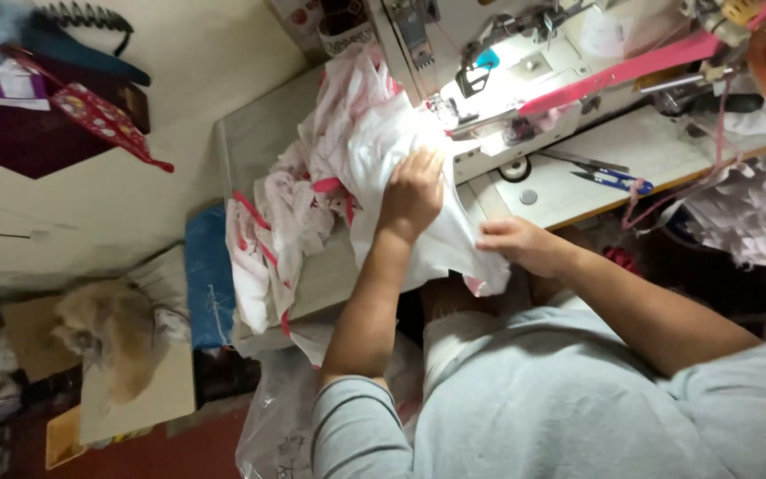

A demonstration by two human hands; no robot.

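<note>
**White fabric fed toward the sewing machine**

While the grey sleeves fill the near edge of the head view, both forearms reach out over the bench (569, 191). The right hand (525, 245) pinches the near hem of a white fabric piece (418, 239), fingers closed on its edge. The left hand (412, 191) lies flat with fingers spread, pressing the same cloth farther out, close to the lit needle area of the sewing machine (525, 71). Beside it sits a heap of pink-and-white pieces (303, 204), whether sewn or waiting I cannot tell. Judging by this, the seam looks barely begun. Blue-handled snips (613, 180) lie well apart, and a pink strap (631, 69) crosses the machine.
</note>
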